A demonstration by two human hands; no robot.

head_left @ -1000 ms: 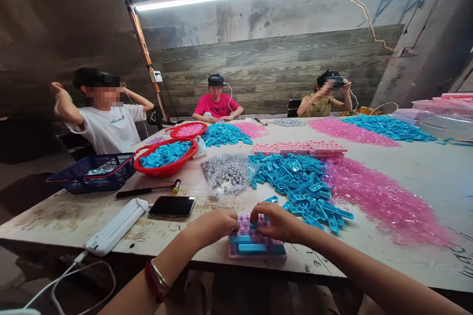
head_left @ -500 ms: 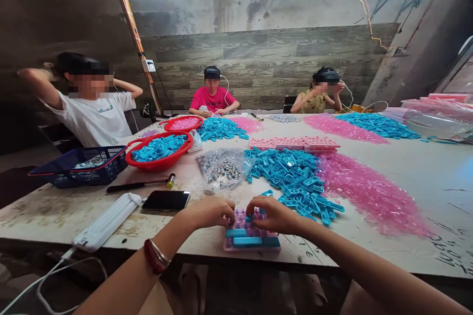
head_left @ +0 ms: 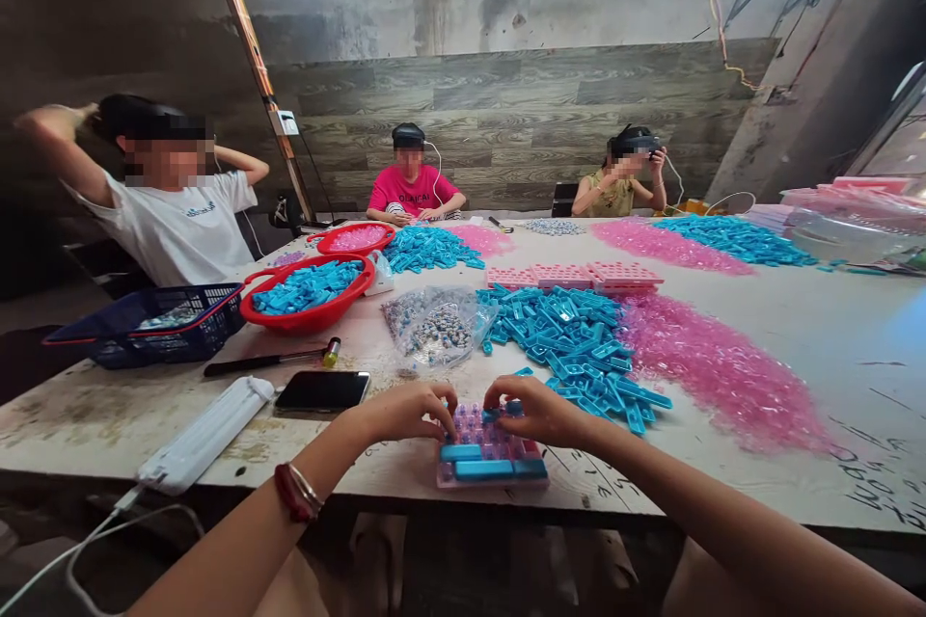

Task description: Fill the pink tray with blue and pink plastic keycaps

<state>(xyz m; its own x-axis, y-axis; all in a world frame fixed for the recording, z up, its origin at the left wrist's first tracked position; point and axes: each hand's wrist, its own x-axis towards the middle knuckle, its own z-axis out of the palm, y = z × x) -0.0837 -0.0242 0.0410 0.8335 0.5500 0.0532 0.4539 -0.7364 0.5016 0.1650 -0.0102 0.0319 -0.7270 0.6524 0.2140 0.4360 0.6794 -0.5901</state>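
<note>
1. So the pink tray [head_left: 492, 481] is at the lower middle of the frame, right by the near edge of the table [head_left: 860, 328], with both hands over it.
2. Left hand [head_left: 414, 409] is at the tray's left side. Fingers are bent, with a small gap between thumb and forefinger; can't tell if there's anything pinched in there.
3. Right hand [head_left: 541, 413] comes in from the right, thumb and forefinger a little apart around a small blue piece [head_left: 491, 415]. Can't tell if it's really gripped or just being touched.
4. Closer to the camera, a long blue bar [head_left: 483, 470] sits along the tray's front, with more blue bits beside and behind it.
5. Just beyond the hands, right of centre, there's a big blue heap [head_left: 557, 328], running into a pink heap [head_left: 716, 371] on its right.
6. Clear plastic bag [head_left: 441, 328] of little beads mid-frame, left of the blue stuff.
7. Over on the left: black phone [head_left: 323, 391], a hammer [head_left: 264, 362] behind it, then a red basin [head_left: 308, 320] full of blue pieces.
8. Three co-workers sit around the table, upper left to upper right, all with black headgear on.
</note>
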